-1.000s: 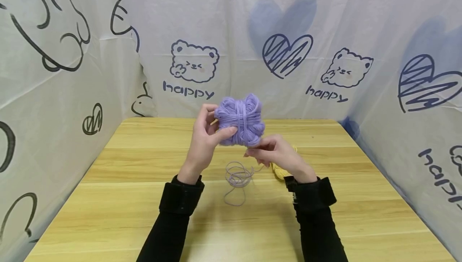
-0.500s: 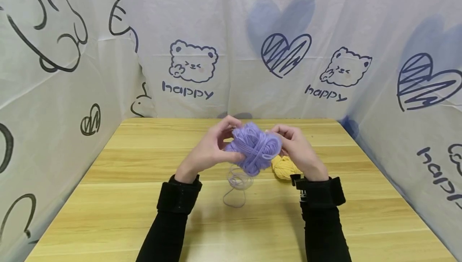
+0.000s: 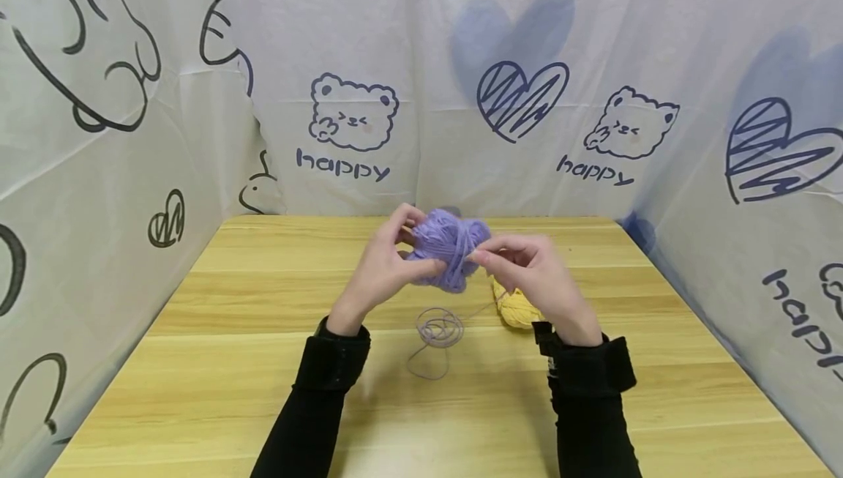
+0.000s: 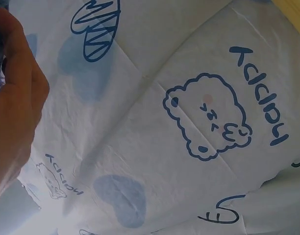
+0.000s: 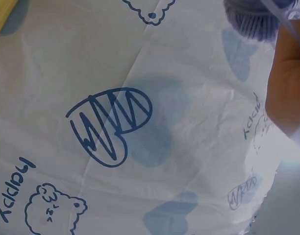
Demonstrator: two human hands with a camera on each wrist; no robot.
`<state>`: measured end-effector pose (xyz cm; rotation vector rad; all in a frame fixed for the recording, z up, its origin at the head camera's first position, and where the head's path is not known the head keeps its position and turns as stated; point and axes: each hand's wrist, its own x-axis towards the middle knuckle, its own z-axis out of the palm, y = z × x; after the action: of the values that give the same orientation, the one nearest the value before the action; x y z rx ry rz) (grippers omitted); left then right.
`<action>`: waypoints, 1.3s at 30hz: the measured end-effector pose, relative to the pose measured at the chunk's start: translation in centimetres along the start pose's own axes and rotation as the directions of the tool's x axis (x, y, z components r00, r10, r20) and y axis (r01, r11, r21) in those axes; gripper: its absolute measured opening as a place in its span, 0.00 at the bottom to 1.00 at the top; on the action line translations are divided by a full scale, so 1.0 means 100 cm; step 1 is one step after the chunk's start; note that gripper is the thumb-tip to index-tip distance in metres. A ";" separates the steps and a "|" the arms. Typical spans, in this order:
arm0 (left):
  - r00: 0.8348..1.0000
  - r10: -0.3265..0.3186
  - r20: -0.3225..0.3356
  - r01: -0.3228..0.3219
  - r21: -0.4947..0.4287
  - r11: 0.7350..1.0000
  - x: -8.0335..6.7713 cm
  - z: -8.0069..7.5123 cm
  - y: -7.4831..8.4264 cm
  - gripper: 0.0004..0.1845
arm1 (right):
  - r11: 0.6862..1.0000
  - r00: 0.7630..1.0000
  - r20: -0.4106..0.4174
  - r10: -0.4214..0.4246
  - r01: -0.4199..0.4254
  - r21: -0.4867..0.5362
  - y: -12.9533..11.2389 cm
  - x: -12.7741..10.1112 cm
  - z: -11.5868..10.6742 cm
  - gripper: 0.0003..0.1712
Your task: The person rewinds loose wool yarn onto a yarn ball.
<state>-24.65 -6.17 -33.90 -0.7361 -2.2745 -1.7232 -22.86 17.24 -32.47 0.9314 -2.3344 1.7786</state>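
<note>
A purple ball of yarn (image 3: 437,236) is held above the table in the head view. My left hand (image 3: 382,266) grips it from the left, thumb on the near side and fingers behind. At its right side my right hand (image 3: 536,273) pinches a strand with thumb and fingertips. A loose coil of that thin purple yarn (image 3: 440,328) lies on the table below, with a strand rising toward the right hand. The right wrist view catches part of the yarn ball (image 5: 253,19) at the top right, while the left wrist view shows mostly the left hand (image 4: 17,93).
Behind my right hand a yellow ball of yarn (image 3: 516,308) sits on the wooden table (image 3: 230,361). White cloth walls (image 3: 435,39) printed with hearts and bears stand at the back and both sides.
My left hand lowered the yarn ball, turned it, then raised it slightly to the left. The right hand went from below the ball to its right side. More of the yellow ball shows.
</note>
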 end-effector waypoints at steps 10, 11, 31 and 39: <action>0.989 -0.044 -0.139 0.006 -0.264 0.964 -0.001 -0.001 0.004 0.24 | 0.986 0.968 0.237 0.078 -0.040 -0.161 0.010 0.010 0.009 0.07; 0.989 -0.041 -0.141 -0.002 -0.291 0.957 -0.001 -0.001 0.005 0.24 | 0.984 0.965 0.244 0.094 -0.052 -0.171 0.011 0.011 0.009 0.07; 0.923 0.144 0.358 0.002 -0.376 0.926 -0.008 -0.012 0.010 0.28 | 0.977 0.948 0.242 0.206 -0.211 -0.005 0.028 0.005 -0.025 0.07; 0.908 0.133 0.398 -0.094 -0.116 0.989 -0.005 -0.006 0.002 0.25 | 0.989 0.993 0.023 0.115 -0.117 0.091 0.019 0.004 -0.021 0.10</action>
<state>-24.16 -6.79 -33.76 -1.3301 -2.3489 -1.7657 -24.76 19.25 -33.28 0.8419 -2.3817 1.9440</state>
